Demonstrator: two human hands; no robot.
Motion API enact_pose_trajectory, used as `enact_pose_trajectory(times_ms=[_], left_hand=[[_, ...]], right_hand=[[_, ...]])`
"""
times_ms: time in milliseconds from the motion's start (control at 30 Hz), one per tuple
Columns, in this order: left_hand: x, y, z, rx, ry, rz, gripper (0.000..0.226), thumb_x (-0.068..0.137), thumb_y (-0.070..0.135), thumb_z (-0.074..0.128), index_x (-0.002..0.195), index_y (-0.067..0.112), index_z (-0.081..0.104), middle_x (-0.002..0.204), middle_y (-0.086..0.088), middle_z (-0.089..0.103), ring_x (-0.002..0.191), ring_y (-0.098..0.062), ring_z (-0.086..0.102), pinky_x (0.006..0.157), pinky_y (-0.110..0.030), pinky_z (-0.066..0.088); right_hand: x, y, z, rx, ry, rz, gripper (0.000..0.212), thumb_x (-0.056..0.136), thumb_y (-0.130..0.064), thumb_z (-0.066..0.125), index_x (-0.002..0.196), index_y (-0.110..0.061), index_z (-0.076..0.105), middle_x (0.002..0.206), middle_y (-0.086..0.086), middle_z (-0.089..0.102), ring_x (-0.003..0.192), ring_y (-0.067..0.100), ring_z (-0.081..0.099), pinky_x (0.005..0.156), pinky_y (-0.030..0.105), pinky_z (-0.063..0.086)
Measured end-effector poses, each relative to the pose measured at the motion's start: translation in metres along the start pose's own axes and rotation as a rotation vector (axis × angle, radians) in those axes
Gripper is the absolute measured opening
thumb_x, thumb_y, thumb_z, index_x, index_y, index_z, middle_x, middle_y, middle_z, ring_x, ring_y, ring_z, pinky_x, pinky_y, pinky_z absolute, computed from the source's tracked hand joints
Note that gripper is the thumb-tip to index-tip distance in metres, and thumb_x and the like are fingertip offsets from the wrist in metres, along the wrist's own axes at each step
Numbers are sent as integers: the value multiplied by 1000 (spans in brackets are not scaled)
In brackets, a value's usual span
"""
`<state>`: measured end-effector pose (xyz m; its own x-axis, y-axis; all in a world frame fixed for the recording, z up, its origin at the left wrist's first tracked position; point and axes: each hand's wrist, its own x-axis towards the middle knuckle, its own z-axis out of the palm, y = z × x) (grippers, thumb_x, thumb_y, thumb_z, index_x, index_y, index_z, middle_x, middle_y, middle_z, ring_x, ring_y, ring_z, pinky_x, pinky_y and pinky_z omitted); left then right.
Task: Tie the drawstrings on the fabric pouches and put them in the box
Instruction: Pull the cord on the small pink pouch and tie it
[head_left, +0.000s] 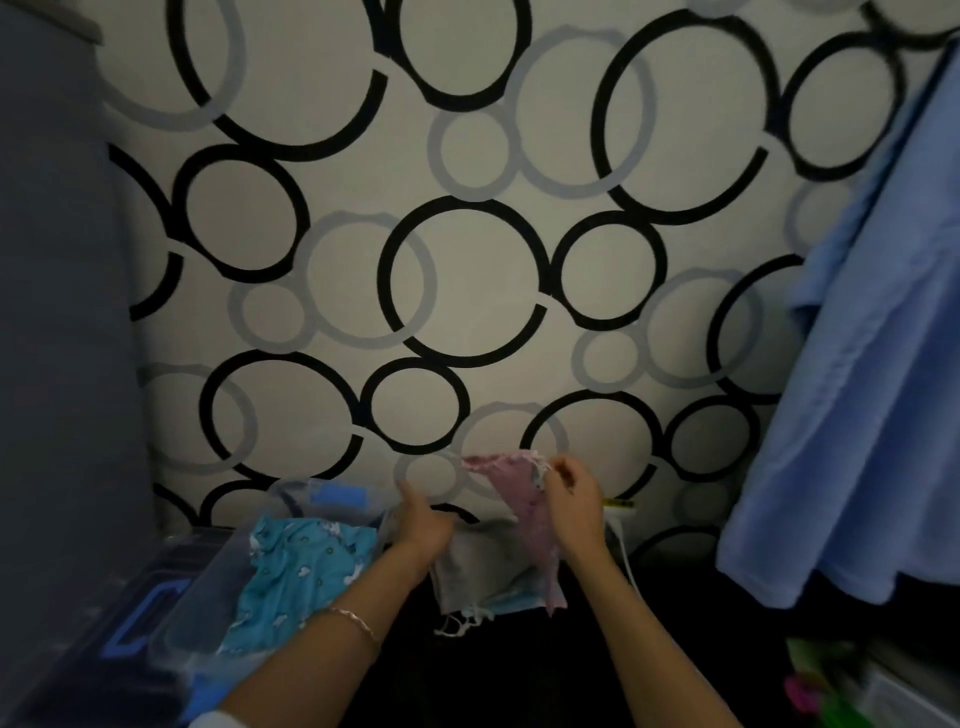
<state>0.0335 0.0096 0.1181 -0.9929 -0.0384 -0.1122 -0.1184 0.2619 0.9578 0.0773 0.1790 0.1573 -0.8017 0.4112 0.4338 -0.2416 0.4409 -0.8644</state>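
Note:
A pink fabric pouch (511, 493) hangs lifted above the dark table, its top edge with white drawstrings up by my right hand (571, 493), which pinches that top corner. My left hand (423, 517) reaches forward beside the pouch's left side with relaxed fingers; I cannot tell whether it touches the fabric. A grey pouch (478, 566) lies flat under both hands, white strings trailing from its lower edge. The clear plastic box (218, 587) stands at the left and holds a turquoise printed pouch (306, 566).
A wall with black and grey ring wallpaper rises right behind the table. Blue cloth (857, 389) hangs at the right. A dark lid with a blue handle (135, 618) lies left of the box. A white cord (621, 540) runs down right of my right wrist.

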Motion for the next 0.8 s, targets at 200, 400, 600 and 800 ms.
enact_pose_trajectory(times_ms=[200, 400, 600, 800], left_hand=[[5, 17, 14, -224, -144, -53, 103, 84, 16, 66, 152, 30, -10, 141, -15, 44, 108, -28, 59, 70, -35, 54], [-7, 35, 7, -496, -253, -250, 32, 100, 47, 38, 100, 17, 49, 89, -8, 58, 60, -14, 46, 52, -23, 31], [0, 18, -3, -355, -504, -476, 94, 85, 77, 26, 127, -2, 53, 115, -8, 67, 51, -7, 36, 39, -17, 26], [-17, 19, -6, -295, -679, -580, 83, 83, 80, 24, 102, 8, 59, 69, -7, 62, 59, -10, 41, 39, -19, 31]], right_hand=[[0, -8, -21, 99, -45, 16, 25, 94, -11, 57, 69, -15, 55, 67, -1, 55, 63, 9, 48, 59, 23, 42], [0, -26, -33, 260, -37, 58, 21, 93, -5, 51, 73, -5, 58, 75, 11, 59, 73, 24, 57, 72, 41, 51], [-6, -42, -35, 385, -84, 107, 23, 94, -1, 50, 73, -6, 59, 74, 8, 62, 72, 22, 58, 65, 29, 53], [-17, -34, -25, 399, -105, 141, 28, 92, 1, 53, 67, -11, 58, 73, 9, 60, 70, 21, 55, 65, 32, 49]])
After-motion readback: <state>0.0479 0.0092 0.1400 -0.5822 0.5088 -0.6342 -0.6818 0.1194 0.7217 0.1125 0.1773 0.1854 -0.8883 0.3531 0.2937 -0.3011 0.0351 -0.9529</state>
